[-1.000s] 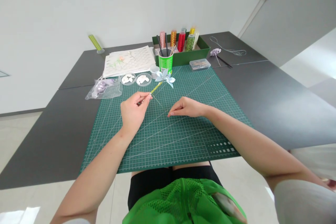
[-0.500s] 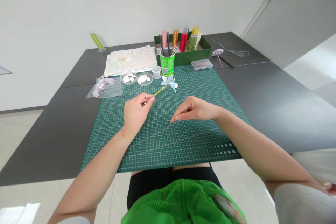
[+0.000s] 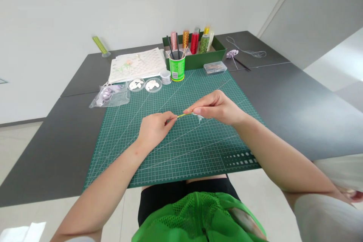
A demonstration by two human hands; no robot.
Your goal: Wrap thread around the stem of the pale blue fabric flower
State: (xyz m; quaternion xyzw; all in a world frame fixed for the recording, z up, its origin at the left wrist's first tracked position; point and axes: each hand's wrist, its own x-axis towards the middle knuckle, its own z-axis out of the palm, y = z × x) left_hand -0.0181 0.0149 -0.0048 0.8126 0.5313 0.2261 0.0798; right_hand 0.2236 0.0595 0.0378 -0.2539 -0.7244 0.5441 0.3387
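My left hand [image 3: 157, 126] pinches the lower end of a thin yellow-green flower stem [image 3: 184, 115] above the green cutting mat [image 3: 159, 159]. Closed at the other end of that stem, just below the bloom, are the fingertips of my right hand [image 3: 218, 107]. Most of the pale blue artificial flower [image 3: 200, 117] is hidden behind my right fingers; only a few petal tips show under them. The stem lies nearly level between both hands.
Behind the mat stand a green cup [image 3: 177, 69] with sticks and a green box [image 3: 195, 60] of thread spools. Petal dishes [image 3: 153, 84], a plastic bag [image 3: 110, 95] and paper sheets [image 3: 136, 66] lie left. A clear case [image 3: 214, 68] and a purple flower [image 3: 232, 53] are right.
My right hand has moved from beside the flower up to its stem and closed there. My left hand has shifted right and nearer, turning the stem from slanted to almost level.
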